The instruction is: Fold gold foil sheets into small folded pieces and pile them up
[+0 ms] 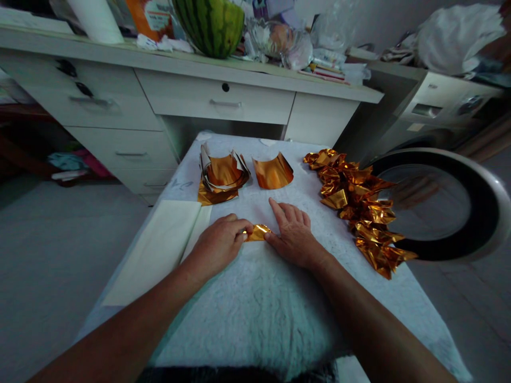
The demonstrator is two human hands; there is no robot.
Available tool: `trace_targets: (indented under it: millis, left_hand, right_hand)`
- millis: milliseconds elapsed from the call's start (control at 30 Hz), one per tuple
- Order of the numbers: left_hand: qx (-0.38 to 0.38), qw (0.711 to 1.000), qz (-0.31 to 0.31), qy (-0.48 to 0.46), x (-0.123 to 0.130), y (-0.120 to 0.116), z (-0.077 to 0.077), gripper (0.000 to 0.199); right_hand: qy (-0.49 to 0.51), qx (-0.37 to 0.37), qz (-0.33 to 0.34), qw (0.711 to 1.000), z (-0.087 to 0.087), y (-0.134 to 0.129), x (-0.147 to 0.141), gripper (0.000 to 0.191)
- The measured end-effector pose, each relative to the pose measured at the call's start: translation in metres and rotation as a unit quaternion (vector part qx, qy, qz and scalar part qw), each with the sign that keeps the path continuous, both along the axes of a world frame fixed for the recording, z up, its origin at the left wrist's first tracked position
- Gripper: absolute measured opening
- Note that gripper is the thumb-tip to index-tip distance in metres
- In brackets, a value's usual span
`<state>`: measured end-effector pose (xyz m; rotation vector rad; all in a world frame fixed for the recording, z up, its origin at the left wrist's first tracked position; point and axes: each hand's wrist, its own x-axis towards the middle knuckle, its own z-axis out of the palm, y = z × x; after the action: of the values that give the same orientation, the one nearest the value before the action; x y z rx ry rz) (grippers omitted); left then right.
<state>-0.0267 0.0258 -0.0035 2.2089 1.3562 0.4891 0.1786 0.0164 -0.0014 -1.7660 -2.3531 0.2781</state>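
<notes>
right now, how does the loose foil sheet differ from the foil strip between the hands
The foil sheet is broad and curved; the foil strip is narrow and looks folded. The foil sheet lies untouched, while the foil strip has the left hand at one end and the right hand at the other. Both are shiny and gold-orange.

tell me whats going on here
A person has both hands on a small piece of gold foil at a cloth-covered table. The left hand holds its left end in its fingers; the right hand lies spread, thumb at the other end. Beyond them sit a stack of curled foil sheets and one separate sheet. A heap of crinkled foil pieces lies to the right.
</notes>
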Motion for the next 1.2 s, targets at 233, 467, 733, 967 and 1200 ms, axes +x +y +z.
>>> trace_targets:
  millis: [233,467,733,967,1200]
  left_hand:
    - [0.001,1.000,0.000,0.005,0.000,-0.001,0.001,0.024]
    - [0.007,1.000,-0.001,0.005,-0.001,-0.001,-0.001,0.025]
    - [0.022,0.999,-0.005,0.039,0.000,-0.008,0.004,0.019]
    - [0.038,0.998,-0.008,0.052,0.001,-0.010,0.007,0.017]
    - [0.024,1.000,0.006,0.018,0.001,-0.007,0.008,0.015]
  right_hand:
    - [0.000,-0.050,0.018,0.999,0.007,0.004,0.013,0.077]
    - [0.009,-0.092,0.053,0.994,0.011,0.006,0.023,0.076]
    - [0.119,-0.017,0.104,0.987,0.018,0.006,0.025,0.051]
    - [0.127,0.000,0.156,0.980,0.012,0.001,0.005,0.021]
    - [0.173,0.002,0.162,0.971,0.011,0.004,0.005,0.010]
